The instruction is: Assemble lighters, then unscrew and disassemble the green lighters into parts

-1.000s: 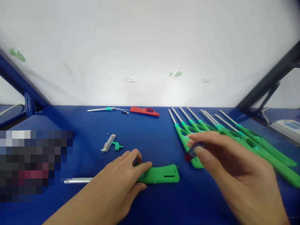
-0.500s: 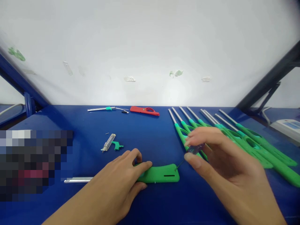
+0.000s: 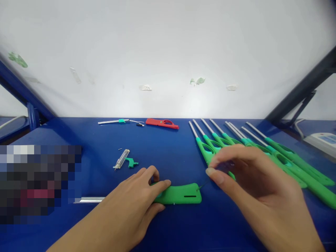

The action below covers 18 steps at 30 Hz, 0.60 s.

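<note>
Extending at far left from beneath the left forearm, the silver tube (image 3: 91,200) of the green lighter (image 3: 185,194) lay on the blue table (image 3: 168,150). Farther back lay a loose metal rod (image 3: 111,121) with a teal collar and wires. Nearer, a small pin (image 3: 120,149), a clear reservoir (image 3: 122,159) and a teal trigger piece (image 3: 131,162) lay close together. The left hand (image 3: 143,194) pressed the lighter flat, its thumb and fingers narrowed about the green casing, slotted end to the right. Behind, near the wall (image 3: 168,63), lay a red shell (image 3: 162,123). The right hand (image 3: 252,189) pinched a thin-shafted tool (image 3: 204,184), thumb and fingertips drawn narrow about its mostly hidden dark handle; the shaft reached the casing's right end. Farthest right, several green lighters (image 3: 312,182) lay slanted side by side, partly behind that hand.
</note>
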{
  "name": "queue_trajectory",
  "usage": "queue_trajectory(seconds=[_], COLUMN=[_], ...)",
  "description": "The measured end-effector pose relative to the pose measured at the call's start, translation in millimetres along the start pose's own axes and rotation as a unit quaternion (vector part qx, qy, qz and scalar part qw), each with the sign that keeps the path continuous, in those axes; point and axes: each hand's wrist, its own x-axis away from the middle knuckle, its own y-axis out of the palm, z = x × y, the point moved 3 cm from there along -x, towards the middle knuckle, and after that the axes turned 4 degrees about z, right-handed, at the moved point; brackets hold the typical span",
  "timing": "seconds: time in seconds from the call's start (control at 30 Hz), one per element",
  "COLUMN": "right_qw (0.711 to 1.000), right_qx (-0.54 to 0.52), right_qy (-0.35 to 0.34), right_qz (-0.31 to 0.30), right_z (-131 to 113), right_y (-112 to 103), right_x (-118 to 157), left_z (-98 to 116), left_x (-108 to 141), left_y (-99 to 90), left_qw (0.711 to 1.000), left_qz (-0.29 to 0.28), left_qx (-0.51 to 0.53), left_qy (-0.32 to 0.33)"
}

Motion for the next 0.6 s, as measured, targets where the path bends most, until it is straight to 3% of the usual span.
queue_trajectory(seconds=[0.27,0.43,0.6], right_qw=[0.999,0.999,1.0], right_qx=[0.024,0.024,0.013], right_qy=[-0.019,0.003,-0.005], right_qz=[-0.019,-0.031,-0.005], right_z=[-2.9,-1.2,-1.3], right_y=[0.8,2.1,3.3], right_x=[0.9,2.3,0.9], left_z=[0.3,1.9,1.2], left_x=[-1.7,-1.9,-4.0], left_y=[-0.9,-1.9,-1.5], left_qw=[1.0,1.0,1.0], left_qz=[-0.005,-0.004,-0.008], left_qx=[-0.009,-0.013,-0.01], left_qy=[-0.001,-0.003,-0.008])
